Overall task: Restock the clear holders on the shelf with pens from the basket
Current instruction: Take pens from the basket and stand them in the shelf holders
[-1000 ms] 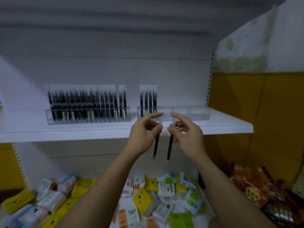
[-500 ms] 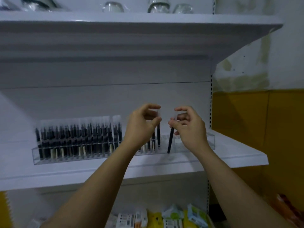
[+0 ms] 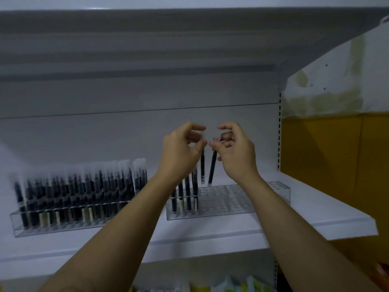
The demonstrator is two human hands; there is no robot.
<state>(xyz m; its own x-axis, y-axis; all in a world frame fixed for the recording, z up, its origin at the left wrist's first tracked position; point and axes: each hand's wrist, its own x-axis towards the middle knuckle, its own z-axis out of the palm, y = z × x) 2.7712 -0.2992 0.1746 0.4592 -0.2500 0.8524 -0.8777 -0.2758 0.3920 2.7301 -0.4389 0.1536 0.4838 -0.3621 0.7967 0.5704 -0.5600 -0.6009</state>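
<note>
Left hand (image 3: pixel 182 149) pinches black pen (image 3: pixel 202 166) at cap; pen hangs upright under it. Right hand (image 3: pixel 234 151) pinches second pen (image 3: pixel 212 170), tilted, tip just above clear holder (image 3: pixel 231 210) below both hands. Few stored pens (image 3: pixel 187 194) stand under left wrist.

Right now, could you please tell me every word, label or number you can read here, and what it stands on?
No text here can be read.
Pens in the left holder: pale bands, too blurred to read.
Held pens: no legible print.
Packets at the bottom edge: cut off and too blurred.
</note>
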